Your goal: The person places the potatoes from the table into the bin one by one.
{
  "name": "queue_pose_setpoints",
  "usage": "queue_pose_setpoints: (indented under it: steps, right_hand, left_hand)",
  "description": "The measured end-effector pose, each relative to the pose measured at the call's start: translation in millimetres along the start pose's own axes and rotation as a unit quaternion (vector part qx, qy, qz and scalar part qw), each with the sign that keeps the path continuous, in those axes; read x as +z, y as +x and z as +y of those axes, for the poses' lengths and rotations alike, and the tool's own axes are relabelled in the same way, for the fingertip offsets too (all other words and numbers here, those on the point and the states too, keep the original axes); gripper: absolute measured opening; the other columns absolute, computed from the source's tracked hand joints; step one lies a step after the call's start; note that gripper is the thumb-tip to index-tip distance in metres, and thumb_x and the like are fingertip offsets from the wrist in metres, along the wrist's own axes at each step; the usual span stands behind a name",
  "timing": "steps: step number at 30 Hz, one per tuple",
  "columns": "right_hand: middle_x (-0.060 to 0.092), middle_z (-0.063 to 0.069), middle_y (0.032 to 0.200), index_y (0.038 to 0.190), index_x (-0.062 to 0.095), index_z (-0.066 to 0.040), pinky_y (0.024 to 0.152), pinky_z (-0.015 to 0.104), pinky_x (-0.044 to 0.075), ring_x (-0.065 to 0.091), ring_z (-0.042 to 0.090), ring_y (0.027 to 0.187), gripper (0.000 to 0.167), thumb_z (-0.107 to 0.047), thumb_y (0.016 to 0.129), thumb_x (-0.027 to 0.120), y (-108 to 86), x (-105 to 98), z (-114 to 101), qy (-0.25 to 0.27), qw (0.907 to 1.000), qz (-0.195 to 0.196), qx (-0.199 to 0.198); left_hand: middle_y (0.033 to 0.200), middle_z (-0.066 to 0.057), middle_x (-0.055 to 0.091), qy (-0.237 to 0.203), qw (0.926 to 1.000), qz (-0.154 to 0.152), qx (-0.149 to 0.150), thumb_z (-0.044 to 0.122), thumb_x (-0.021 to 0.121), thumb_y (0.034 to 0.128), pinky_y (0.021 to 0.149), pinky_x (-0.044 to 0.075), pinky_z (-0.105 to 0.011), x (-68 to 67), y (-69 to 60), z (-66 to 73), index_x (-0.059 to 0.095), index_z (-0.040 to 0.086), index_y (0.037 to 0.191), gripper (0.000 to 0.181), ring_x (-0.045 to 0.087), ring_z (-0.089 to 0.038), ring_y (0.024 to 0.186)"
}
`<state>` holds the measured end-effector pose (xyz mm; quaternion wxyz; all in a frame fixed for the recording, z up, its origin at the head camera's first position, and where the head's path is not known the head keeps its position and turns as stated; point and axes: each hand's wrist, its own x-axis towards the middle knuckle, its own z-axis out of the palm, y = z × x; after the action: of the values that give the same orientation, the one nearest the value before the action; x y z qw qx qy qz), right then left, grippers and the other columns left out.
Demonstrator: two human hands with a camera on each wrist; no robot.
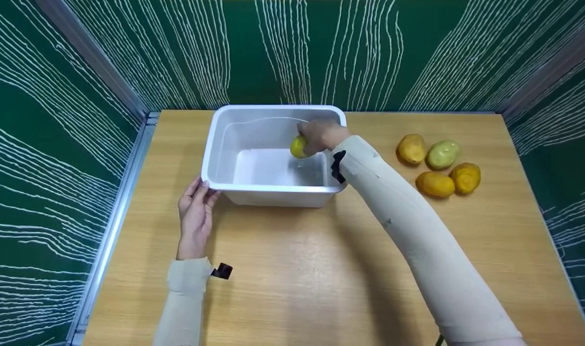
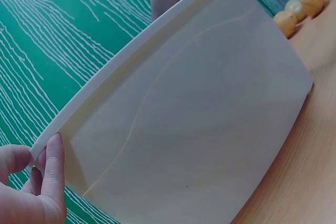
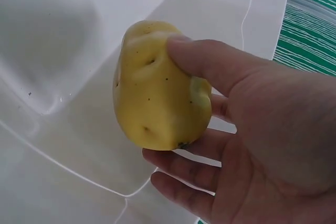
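A yellow potato-like piece (image 1: pixel 298 146) (image 3: pixel 160 90) is held by my right hand (image 1: pixel 321 135) (image 3: pixel 262 114), thumb on one side and fingers behind, inside the white tub (image 1: pixel 273 189) and above its bottom. My left hand (image 1: pixel 196 211) (image 2: pixel 37 187) pinches the rim at the tub's near left corner; the left wrist view shows the tub's outer wall (image 2: pixel 184 108) beside it.
Right of the tub on the wooden table (image 1: pixel 282 269) lie several more pieces: a yellow one (image 1: pixel 411 149), a pale green one (image 1: pixel 443 154) and two orange-yellow ones (image 1: pixel 435 184) (image 1: pixel 466 178). Green walls with white lines (image 1: pixel 292 57) stand around the table.
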<state>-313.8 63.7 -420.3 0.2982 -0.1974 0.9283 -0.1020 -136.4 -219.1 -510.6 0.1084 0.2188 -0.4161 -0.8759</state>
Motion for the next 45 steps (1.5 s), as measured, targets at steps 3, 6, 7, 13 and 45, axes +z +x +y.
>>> queue_pose_setpoints:
  steps: [3,6,7,13,45]
  right_hand:
    - [0.059,0.011,0.13,0.145,0.051,-0.015,0.115,0.05,0.049,0.054,0.031,0.113,0.052,-0.016,0.099,0.075,2.7,-0.3,-0.1,-0.009,0.9999,-0.004,0.006]
    - [0.06,0.011,0.128,0.143,0.052,-0.015,0.113,0.049,0.05,0.055,0.031,0.113,0.051,-0.017,0.098,0.076,5.7,-0.7,-1.0,-0.008,0.9998,-0.014,0.015]
    - [0.06,0.01,0.127,0.142,0.052,-0.015,0.112,0.048,0.051,0.055,0.031,0.113,0.05,-0.017,0.098,0.076,6.6,-0.8,-1.4,-0.004,0.9997,-0.018,0.017]
    - [0.06,0.009,0.124,0.14,0.054,-0.016,0.109,0.048,0.051,0.054,0.03,0.112,0.048,-0.017,0.097,0.076,10.3,-0.2,-3.6,0.012,0.9995,-0.025,0.014]
    - [0.062,0.011,0.114,0.13,0.055,-0.014,0.101,0.046,0.054,0.06,0.032,0.104,0.038,-0.012,0.097,0.074,28.8,25.8,6.4,-0.028,0.9993,0.008,0.021]
  left_hand:
    - [0.134,-0.017,0.053,0.002,1.0,0.001,0.003,-0.006,0.048,0.1084,0.088,0.066,-0.021,0.0,-0.4,-0.4,0.038,-0.012,0.152,0.045,0.068,-0.017,0.093]
    - [0.134,-0.016,0.052,0.003,1.0,0.001,0.005,-0.006,0.049,0.1082,0.087,0.065,-0.02,-0.4,-0.4,-0.9,0.038,-0.012,0.153,0.046,0.068,-0.016,0.093]
    - [0.134,-0.016,0.052,0.004,1.0,0.001,0.006,-0.006,0.049,0.1081,0.086,0.065,-0.02,-0.5,-0.5,-1.1,0.038,-0.012,0.153,0.046,0.068,-0.016,0.094]
    - [0.132,-0.015,0.055,0.003,0.9999,0.008,0.01,-0.006,0.05,0.1078,0.084,0.066,-0.02,0.5,0.3,-1.2,0.04,-0.012,0.151,0.045,0.069,-0.016,0.093]
    - [0.134,-0.016,0.054,0.009,0.9997,0.022,0.0,-0.004,0.05,0.1086,0.08,0.066,-0.017,2.9,0.8,-0.6,0.04,-0.01,0.153,0.046,0.068,-0.013,0.087]
